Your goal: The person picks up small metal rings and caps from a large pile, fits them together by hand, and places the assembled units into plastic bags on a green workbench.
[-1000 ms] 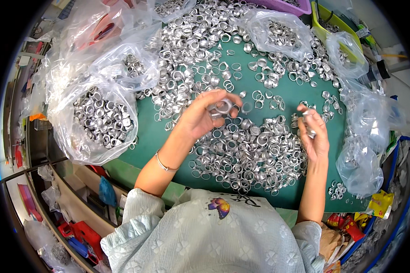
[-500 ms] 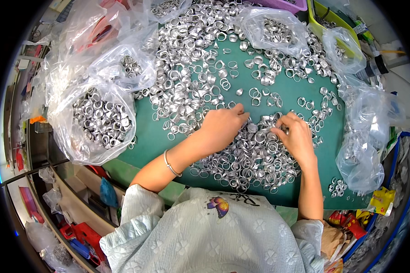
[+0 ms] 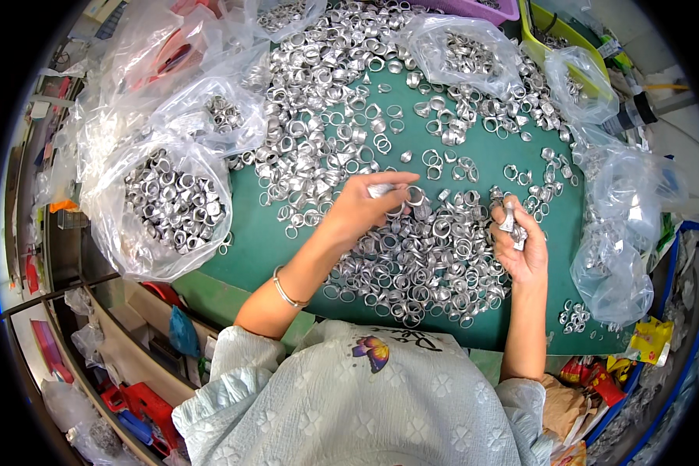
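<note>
A large pile of silver-coloured metal rings [image 3: 427, 268] lies on the green work mat [image 3: 245, 225] in front of me. My left hand [image 3: 365, 206] is over the pile's upper left edge, closed on rings that show between thumb and fingers; one ring [image 3: 414, 196] shows at its fingertips. At the pile's right side my right hand [image 3: 526, 248] is turned partly palm up, its fingers curled around a few silver rings [image 3: 512, 225]. How many rings each hand holds is hidden by the fingers.
A clear plastic bag of rings [image 3: 175, 203] stands at left. Further back lie a broad spread of loose rings [image 3: 311, 132] and another ring-filled bag [image 3: 466, 54]. Clear bags [image 3: 613, 264] line the right edge. A yellow-green basket [image 3: 563, 31] and purple basket [image 3: 481, 9] stand behind.
My left hand has shifted left and turned, and rings now show in its fingers. The right hand has moved right and down off the pile, turning palm up with rings in it.
</note>
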Demonstrator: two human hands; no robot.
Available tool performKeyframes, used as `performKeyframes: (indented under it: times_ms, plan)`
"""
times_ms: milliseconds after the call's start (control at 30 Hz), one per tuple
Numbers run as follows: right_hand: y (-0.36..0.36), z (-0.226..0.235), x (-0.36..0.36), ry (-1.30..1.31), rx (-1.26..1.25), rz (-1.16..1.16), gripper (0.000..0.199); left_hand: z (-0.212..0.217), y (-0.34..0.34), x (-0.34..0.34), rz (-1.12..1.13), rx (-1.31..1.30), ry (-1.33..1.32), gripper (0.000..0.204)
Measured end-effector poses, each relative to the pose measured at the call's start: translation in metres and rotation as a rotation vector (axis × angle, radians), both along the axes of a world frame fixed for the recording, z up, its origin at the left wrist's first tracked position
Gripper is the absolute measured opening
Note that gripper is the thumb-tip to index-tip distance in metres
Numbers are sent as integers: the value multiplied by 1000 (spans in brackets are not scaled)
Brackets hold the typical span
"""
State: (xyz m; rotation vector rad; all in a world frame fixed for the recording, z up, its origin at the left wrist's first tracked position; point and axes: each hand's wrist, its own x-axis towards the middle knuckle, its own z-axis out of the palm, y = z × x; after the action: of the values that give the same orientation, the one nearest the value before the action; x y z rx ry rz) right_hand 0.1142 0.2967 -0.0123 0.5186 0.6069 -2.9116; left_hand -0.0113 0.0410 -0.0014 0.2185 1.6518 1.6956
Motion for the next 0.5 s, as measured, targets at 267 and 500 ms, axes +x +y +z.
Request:
performKeyframes:
  times_ms: [267,500]
  plan:
    - [-74,29,-24,-118,424,165,15,3,-25,35,119,489,-674,44]
    - [-167,53,-67,104,535,424,16,42,-82,52,511,309,-89,26]
